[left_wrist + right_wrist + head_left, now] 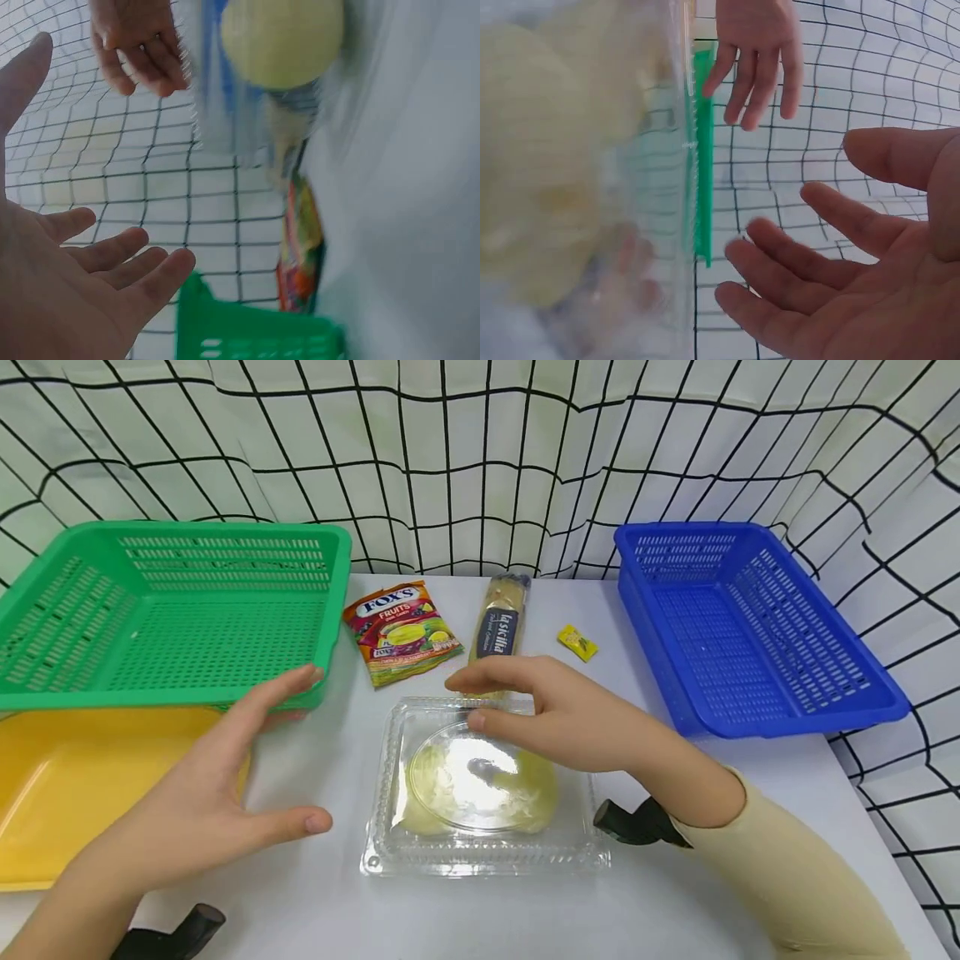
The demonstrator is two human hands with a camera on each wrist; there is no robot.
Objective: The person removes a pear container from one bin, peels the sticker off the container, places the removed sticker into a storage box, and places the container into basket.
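Note:
A clear plastic clamshell box (480, 852) with pale yellow round food (536, 789) inside lies at the front middle of the table, its lid down. Over the box's far right part hovers my right hand (562, 710), fingers loosely bent, thumb apart from them, holding nothing. To the left of the box my left hand (202, 785) hangs with fingers spread and an empty palm, overlapping the yellow tray and the green basket's corner in the head view. Both wrist views show the palms bare, with the box (664, 172) close beside the right hand.
A green basket (337, 602) stands at the back left, a yellow tray (112, 760) in front of it. Behind the box lie a Fox's candy bag (401, 631), a La Sicilia packet (498, 618) and a small yellow sachet (577, 643). A blue basket (652, 635) stands right, before black wire mesh.

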